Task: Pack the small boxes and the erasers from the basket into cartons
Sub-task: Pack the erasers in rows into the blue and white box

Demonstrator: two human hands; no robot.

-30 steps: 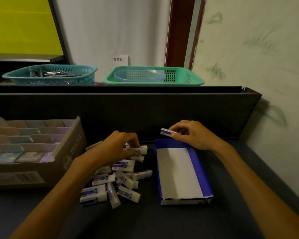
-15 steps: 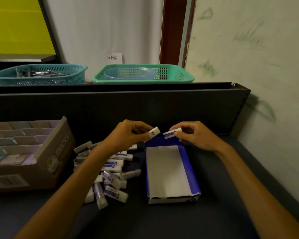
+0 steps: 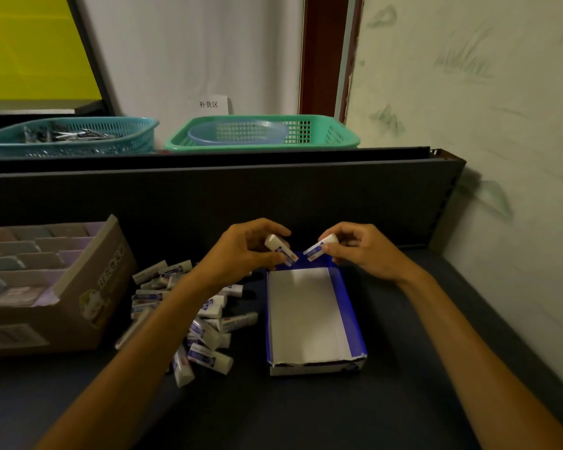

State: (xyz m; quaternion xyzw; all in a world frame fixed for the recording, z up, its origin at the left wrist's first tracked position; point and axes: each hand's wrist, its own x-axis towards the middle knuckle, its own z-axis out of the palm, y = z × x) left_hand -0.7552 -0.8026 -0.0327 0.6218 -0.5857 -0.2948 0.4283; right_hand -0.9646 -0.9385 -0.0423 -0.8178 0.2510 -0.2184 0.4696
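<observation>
A shallow blue-and-white carton (image 3: 309,316) lies open on the dark table, its inside bare. My left hand (image 3: 241,251) pinches one white eraser with a blue sleeve (image 3: 280,249) over the carton's far end. My right hand (image 3: 361,250) pinches a second such eraser (image 3: 319,250) just to the right of it, the two tips nearly meeting. A heap of several more erasers (image 3: 205,323) lies on the table left of the carton, partly hidden under my left forearm.
A brown cardboard box with pastel dividers (image 3: 46,284) stands at the left. A dark back panel (image 3: 273,196) rises behind the hands. Above it sit a teal basket (image 3: 72,136) and a green basket (image 3: 264,131). A wall closes in on the right.
My left hand lifted an eraser from the heap and brought it over to the carton's far end. Both erasers now tilt down toward the carton, closer together.
</observation>
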